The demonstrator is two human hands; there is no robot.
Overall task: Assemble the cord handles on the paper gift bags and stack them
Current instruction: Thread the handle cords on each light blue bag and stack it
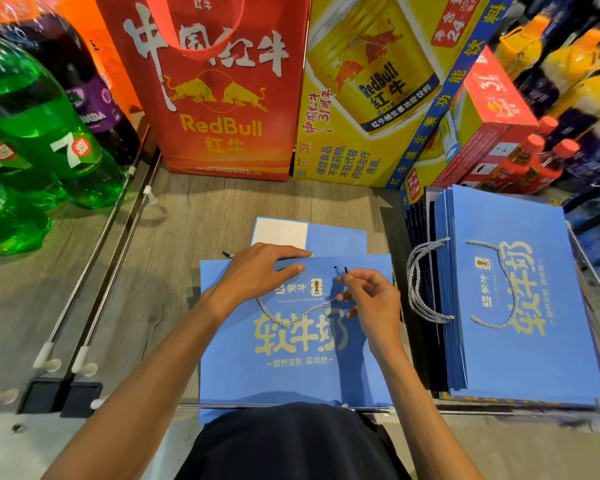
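Blue paper gift bag (291, 368) lies flat on the wooden shelf (187, 216), under both hands. The left hand (257, 271) has straight fingers and presses down on the bag's top edge. The right hand (371, 299) pinches the silver cord (284, 318) between thumb and finger. The cord's black tip (346, 270) pokes out just past those fingertips, right beside a small hole (335, 268). A stack of bags (520, 306) sits off to the right of those fingers.

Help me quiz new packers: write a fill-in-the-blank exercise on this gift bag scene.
1. The left hand presses flat on the bag, whose colour is ____.
2. The right hand pinches the cord near its ____ tip.
3. The stack of finished bags lies on the person's ____ side.
Missing words: blue; black; right.
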